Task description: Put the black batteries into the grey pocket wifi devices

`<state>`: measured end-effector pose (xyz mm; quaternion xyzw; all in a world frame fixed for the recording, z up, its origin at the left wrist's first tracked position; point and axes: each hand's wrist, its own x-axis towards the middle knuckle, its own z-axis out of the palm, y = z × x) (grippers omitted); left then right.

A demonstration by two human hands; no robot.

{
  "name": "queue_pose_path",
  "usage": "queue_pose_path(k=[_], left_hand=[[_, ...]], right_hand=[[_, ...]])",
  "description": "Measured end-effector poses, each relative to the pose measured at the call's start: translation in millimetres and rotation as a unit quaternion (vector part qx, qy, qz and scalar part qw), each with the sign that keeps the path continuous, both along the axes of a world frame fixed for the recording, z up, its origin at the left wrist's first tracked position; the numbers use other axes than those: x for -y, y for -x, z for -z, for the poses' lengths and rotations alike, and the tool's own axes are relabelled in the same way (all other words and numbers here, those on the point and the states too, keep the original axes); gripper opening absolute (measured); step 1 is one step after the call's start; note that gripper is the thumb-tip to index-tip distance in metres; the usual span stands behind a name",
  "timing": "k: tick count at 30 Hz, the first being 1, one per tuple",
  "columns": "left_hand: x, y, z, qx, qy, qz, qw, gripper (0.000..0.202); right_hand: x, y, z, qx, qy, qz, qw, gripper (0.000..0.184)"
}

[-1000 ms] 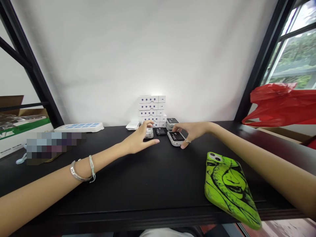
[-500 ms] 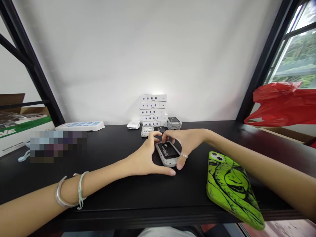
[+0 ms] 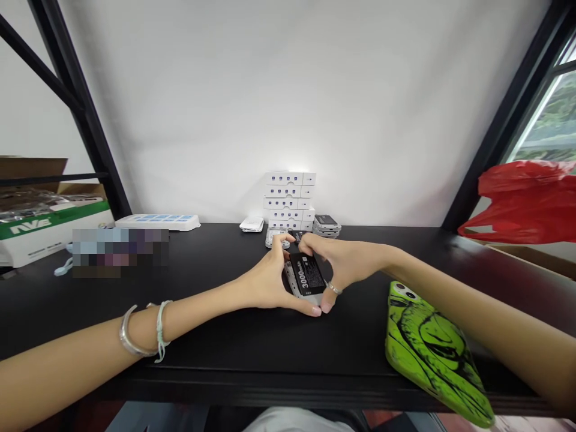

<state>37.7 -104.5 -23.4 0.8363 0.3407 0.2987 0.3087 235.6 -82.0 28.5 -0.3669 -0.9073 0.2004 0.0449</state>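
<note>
1. From my remote seat I use the white box stack (image 3: pixel 290 201), standing by the wall, as my landmark
2. In front of the box stack and slightly right of its middle, I see the white device (image 3: pixel 315 297); I cannot tell whether it rests on the black tabletop (image 3: pixel 225 348) or is raised a little
3. A black battery (image 3: pixel 308 273) marked 3000mAh lies over the device, label upward; I cannot tell if it is fully seated
4. I have the left hand (image 3: pixel 267 282) in front of the box stack, clamped on the device, thumb at the near end and fingers at the far one
5. I read the right hand (image 3: pixel 348 261), in front of the box stack and to its right, as clamped on the device too, its thumb tip just beside the left one
6. Just before the box stack sit an opened device (image 3: pixel 275 236) and a dark battery (image 3: pixel 297 236), partly hidden by fingers
7. Beside the box stack I make out a white pile (image 3: pixel 251 224) to its left and stacked devices (image 3: pixel 327 225) to its right
8. Well forward and right of the box stack lies a green phone (image 3: pixel 438 351), patterned in black
</note>
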Motion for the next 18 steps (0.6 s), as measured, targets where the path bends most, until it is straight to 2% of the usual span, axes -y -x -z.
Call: queue_pose_path(k=[3,5,10,12,14,16,18], left_hand=[[1,-1,1.7,0.01,0.009,-0.017,1.0,0.108],[-1,0,2.9,0.011,0.017,-0.027,0.999,0.111],[-7,4,2.8,-0.003,0.062,-0.046,0.997,0.121],[-8,5,1.8,-0.007,0.067,-0.057,0.996,0.123],[-9,6,0.9,-0.012,0.069,-0.067,0.995,0.123],[-9,6,0.7,-0.02,0.074,-0.068,0.995,0.122],[-8,5,1.0,-0.022,0.075,-0.065,0.995,0.121]], right_hand=[[-1,-6,0.0,-0.064,0.098,0.018,0.993,0.069],[-5,-8,2.3,-0.136,0.164,0.047,0.976,0.067],[-11,-6,8.4,-0.22,0.264,0.065,0.937,0.046],[-14,-6,10.0,-0.288,0.259,0.093,0.917,0.036],[-21,-7,12.5,-0.337,0.224,0.139,0.904,0.021],[-29,-10,17.1,-0.35,0.181,0.18,0.901,0.006],[-40,-12,24.0,-0.341,0.155,0.202,0.905,0.002]])
